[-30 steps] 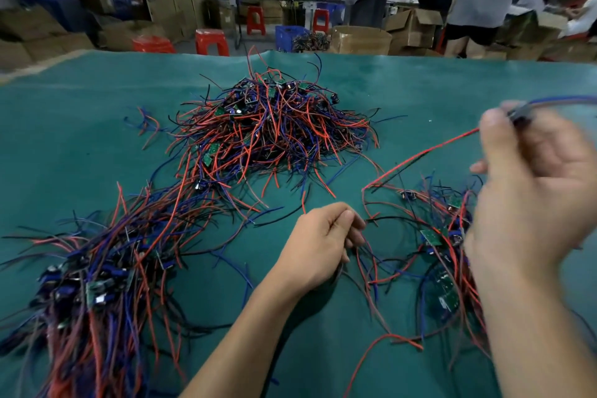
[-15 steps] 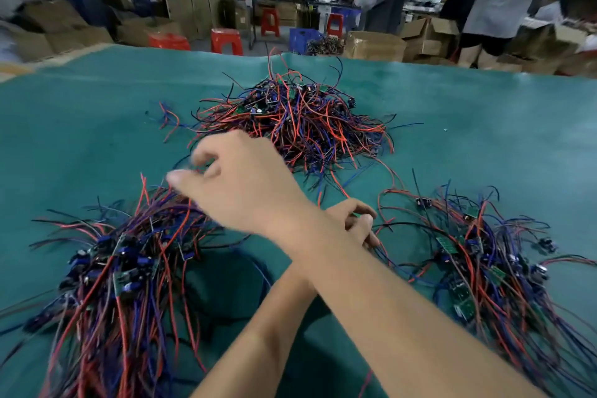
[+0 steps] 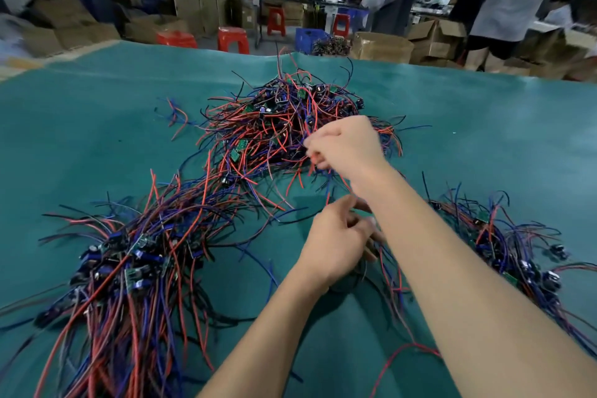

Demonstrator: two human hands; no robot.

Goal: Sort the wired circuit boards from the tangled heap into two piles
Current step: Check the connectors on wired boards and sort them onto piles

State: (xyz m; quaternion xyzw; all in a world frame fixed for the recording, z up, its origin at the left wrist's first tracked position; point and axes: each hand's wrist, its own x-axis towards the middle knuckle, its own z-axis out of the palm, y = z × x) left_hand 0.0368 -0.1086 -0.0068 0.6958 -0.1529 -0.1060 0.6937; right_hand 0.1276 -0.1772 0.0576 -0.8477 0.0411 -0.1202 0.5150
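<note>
Desk (image 3: 97, 126) carries three wire-and-board masses: tangled heap (image 3: 290, 126) at far centre, left pile (image 3: 129, 268) near left, right pile (image 3: 504, 245) near right. Right hand (image 3: 345, 149) at heap's near-right edge; left hand (image 3: 336, 245) on desk between the piles. Stools (image 3: 232, 39) and boxes (image 3: 381, 47) behind desk

A single head-worn wide-angle view looks forward and down from close above the green surface (image 3: 97, 126), both forearms reaching in from the bottom edge; the workshop behind fills the top, bent by the lens.
</note>
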